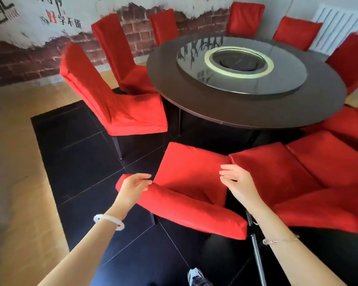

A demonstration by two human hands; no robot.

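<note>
Near chair (184,209) open leftward — neighbouring chair (277,174) crowds right.

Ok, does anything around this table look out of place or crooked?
Yes: the red-covered chair left of the round table stands pulled out and turned sideways, while the far ones sit close to the rim. The left hand grips the backrest corner of the near chair; the right hand hovers open above its seat.

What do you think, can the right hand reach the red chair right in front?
Probably yes. The right hand hovers open just above the red chair, over its seat, and nothing lies between them. The left hand grips the top of the same chair's back.
</note>
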